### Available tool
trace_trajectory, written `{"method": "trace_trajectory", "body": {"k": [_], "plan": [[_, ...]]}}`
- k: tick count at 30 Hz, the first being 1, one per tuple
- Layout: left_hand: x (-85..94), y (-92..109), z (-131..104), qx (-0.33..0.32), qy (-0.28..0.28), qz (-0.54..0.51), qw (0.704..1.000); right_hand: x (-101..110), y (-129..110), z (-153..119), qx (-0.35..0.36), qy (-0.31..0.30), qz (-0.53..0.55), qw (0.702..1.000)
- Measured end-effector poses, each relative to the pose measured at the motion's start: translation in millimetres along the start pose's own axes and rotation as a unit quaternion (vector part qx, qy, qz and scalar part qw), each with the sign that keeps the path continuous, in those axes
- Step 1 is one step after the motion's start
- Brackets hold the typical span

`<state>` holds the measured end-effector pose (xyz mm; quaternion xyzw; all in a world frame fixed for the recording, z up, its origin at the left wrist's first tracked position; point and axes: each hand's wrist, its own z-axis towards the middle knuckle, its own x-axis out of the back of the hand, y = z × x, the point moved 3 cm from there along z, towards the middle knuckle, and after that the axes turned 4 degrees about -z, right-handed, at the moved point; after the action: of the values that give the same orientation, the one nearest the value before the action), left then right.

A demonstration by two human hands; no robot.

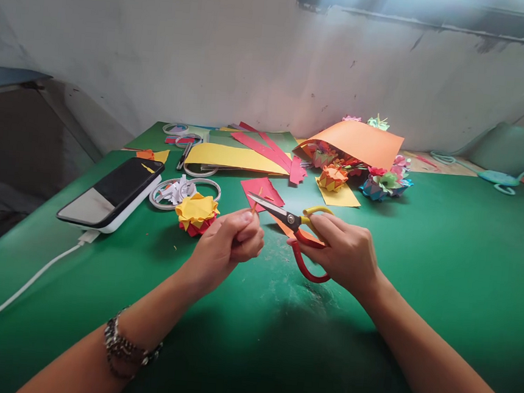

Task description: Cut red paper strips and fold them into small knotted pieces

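Bare forearms (440, 365) reach over a green bench (422, 247). Just right of a yellow-and-red paper flower (195, 210), fingers of the left hand (233, 237) pinch a thin orange strip (255, 208); farther right of that flower, the right hand's (346, 250) fingers grip scissors (292, 220), blades at the strip.

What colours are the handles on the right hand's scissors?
One yellow handle and one red handle, clearest in the head view.

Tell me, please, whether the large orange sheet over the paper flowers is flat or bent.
Bent: the orange sheet curves over the paper flowers, its left edge visibly arched rather than straight.
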<state>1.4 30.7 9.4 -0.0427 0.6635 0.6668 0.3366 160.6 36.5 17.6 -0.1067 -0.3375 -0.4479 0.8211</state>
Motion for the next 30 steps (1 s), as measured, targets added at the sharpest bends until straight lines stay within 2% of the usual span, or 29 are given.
{"method": "trace_trajectory", "body": {"k": [4, 7, 9, 12, 13, 15, 17, 20, 24, 27, 30], "plan": [[-0.8, -2, 1, -0.027, -0.015, 0.0, 1.0, -2, -1, 2, -0.087, -0.036, 0.115, 0.989], [-1.6, -3, 0, -0.054, -0.024, 0.011, 0.998, -4, -4, 4, -0.189, -0.08, 0.235, 0.95], [-2.7, -4, 0, -0.062, -0.021, 0.036, 0.997, -7, -8, 5, -0.257, -0.11, 0.369, 0.886], [-7.5, -9, 0, -0.042, -0.028, 0.096, 0.994, -12, -15, 7, -0.32, -0.106, 0.574, 0.747], [-9.8, -11, 0, -0.029, -0.038, 0.116, 0.992, -14, -17, 9, -0.326, -0.095, 0.617, 0.71], [-14.4, -15, 1, -0.007, -0.058, 0.151, 0.987, -16, -19, 10, -0.331, -0.077, 0.667, 0.663], [-17.6, -19, 2, 0.002, -0.069, 0.175, 0.982, -19, -20, 10, -0.326, -0.079, 0.694, 0.637], [-19.1, -22, 3, 0.012, -0.063, 0.193, 0.979, -20, -20, 9, -0.306, -0.092, 0.712, 0.625], [-15.9, -23, 3, 0.034, -0.036, 0.241, 0.969, -18, -17, 7, -0.323, -0.112, 0.683, 0.646], [-7.5, -15, 4, 0.009, 0.033, 0.287, 0.957, -16, -13, 5, -0.355, -0.144, 0.642, 0.664], [1.2, -4, 4, -0.042, 0.107, 0.309, 0.944, -16, -13, 3, -0.354, -0.198, 0.635, 0.657]]}}
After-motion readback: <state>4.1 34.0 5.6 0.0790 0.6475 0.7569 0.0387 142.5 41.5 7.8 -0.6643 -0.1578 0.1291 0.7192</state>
